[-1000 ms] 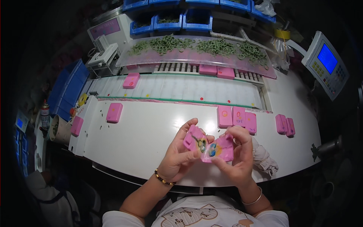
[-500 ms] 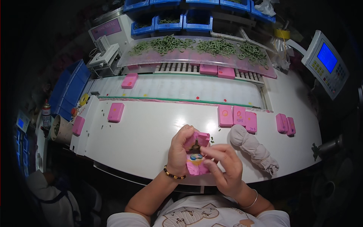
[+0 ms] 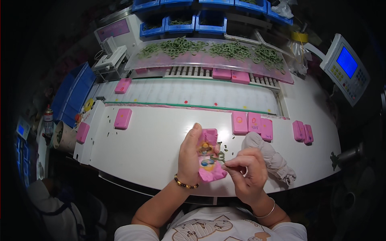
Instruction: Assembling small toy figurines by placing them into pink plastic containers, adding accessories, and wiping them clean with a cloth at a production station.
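Observation:
My left hand (image 3: pixel 188 156) is closed round a pink rubber mould (image 3: pixel 214 174), whose two halves are spread apart with the inner faces up. Those inner faces carry blue, yellow and brownish patches. Just right of the mould, my right hand (image 3: pixel 250 173) pinches a small branched green piece (image 3: pixel 221 158), which looks like wax, between thumb and fingertips. Part of that piece overlaps the mould's right edge, so I cannot tell if it still touches it. Small green scraps (image 3: pixel 226 148) lie on the white table beyond my right fingers.
A rolled grey cloth (image 3: pixel 271 158) lies right of my hand. Pink blocks (image 3: pixel 240 123) stand behind it; another pink block (image 3: pixel 122 118) is at left. Farther back run a conveyor belt (image 3: pixel 161 90) and a clear tray (image 3: pixel 197 60) of green rings. A control panel (image 3: pixel 346 66) stands at right.
My right hand has drawn back to the right with the green piece, now clear to see. The mould halves lie wider apart. On the belt, a pink block and coloured dots have shifted left.

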`<state>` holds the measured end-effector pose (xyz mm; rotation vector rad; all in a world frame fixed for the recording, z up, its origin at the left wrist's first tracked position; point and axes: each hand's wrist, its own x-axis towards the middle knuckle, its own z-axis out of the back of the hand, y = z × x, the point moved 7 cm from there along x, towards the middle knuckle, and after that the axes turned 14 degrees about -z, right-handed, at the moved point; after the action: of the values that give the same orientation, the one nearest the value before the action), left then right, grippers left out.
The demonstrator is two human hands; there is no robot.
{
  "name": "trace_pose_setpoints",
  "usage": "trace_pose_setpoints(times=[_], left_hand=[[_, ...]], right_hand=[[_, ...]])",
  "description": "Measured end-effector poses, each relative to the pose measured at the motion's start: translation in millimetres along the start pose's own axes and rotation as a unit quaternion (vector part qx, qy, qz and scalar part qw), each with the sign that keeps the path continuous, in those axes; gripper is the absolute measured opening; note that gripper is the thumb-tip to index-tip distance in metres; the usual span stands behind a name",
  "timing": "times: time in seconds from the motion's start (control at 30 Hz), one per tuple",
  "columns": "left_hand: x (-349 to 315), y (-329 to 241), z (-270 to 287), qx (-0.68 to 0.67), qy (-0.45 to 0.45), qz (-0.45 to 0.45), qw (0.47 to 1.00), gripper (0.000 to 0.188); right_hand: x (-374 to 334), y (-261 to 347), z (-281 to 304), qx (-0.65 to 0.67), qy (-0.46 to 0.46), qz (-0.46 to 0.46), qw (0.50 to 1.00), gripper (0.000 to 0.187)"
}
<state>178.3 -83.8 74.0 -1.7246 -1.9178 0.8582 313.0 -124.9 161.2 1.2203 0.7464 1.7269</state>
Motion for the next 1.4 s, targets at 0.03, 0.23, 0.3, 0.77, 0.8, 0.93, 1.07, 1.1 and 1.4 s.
trace_pose_setpoints(times=[0.03,0.23,0.3,0.77,0.8,0.93,1.07,1.1,1.4], left_hand=[[2.8,3.1,6.3,-0.055,-0.014,0.032,0.998,0.044],[-28.3,10.6,-6.0,0.061,0.206,0.113,0.970,0.035],[-34.0,6.9,-12.4,0.064,0.212,0.105,0.969,0.026],[-31.2,-40.5,-29.9,0.471,0.266,-0.241,0.806,0.008],[-32.1,-43.8,-34.2,0.513,0.271,-0.279,0.765,0.008],[-29.2,-52.0,-40.2,0.577,0.257,-0.330,0.702,0.009],[-8.5,-50.3,-18.2,0.532,0.217,-0.255,0.778,0.008],[-1.5,-50.9,-14.2,0.539,0.222,-0.230,0.779,0.010],[164.3,-114.6,-23.7,0.707,0.202,-0.182,0.653,0.014]], right_hand=[[-0.6,2.6,6.5,0.008,-0.029,0.012,0.999,0.022],[-2.3,11.4,14.8,-0.120,-0.075,0.163,0.976,0.024],[-4.5,10.1,11.2,-0.130,-0.063,0.185,0.972,0.024],[5.2,-50.6,-3.6,0.100,0.158,-0.186,0.965,0.011],[4.2,-53.7,-5.2,0.099,0.157,-0.186,0.965,0.011],[7.0,-49.6,-4.4,0.034,0.106,-0.189,0.976,0.017],[11.9,-41.5,0.0,-0.090,0.069,-0.119,0.986,0.019],[11.8,-40.9,1.3,-0.089,0.068,-0.117,0.987,0.019],[5.2,-40.0,-4.0,-0.044,0.082,-0.131,0.987,0.010]])
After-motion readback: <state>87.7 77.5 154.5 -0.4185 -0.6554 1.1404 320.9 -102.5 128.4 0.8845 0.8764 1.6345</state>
